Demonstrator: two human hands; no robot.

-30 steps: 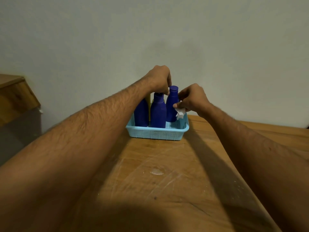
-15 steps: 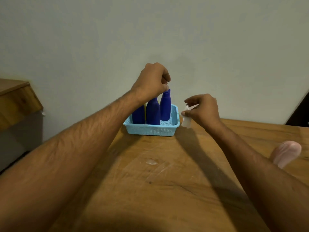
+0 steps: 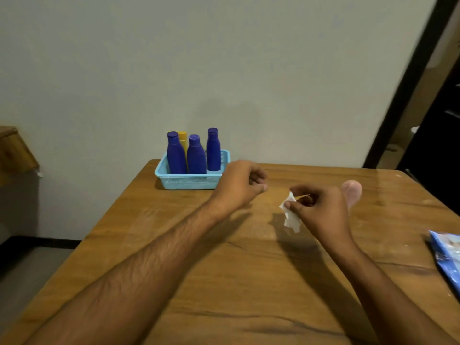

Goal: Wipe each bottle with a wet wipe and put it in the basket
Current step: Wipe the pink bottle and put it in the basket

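Wooden table [image 3: 224, 282] is carrying the blue basket [image 3: 189, 181] at its far edge w/ three blue bottles [image 3: 196, 158] and a yellow one [image 3: 183, 141] standing upright inside. A pale pink bottle [image 3: 351, 192] is lying behind the right hand [image 3: 321, 210], which is pinching the wet wipe [image 3: 290, 215]. Left hand [image 3: 239, 186] is hovering loosely curled, holding nothing. Prob. between bottles: next move is lifting the pink one w/ the left hand & wiping it.

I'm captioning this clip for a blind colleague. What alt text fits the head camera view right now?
A person's right hand pinches a white wet wipe above a wooden table, while the left hand hangs loosely curled, holding nothing. Behind, a light blue basket holds three blue bottles and a yellow bottle; a pink bottle lies behind the right hand.
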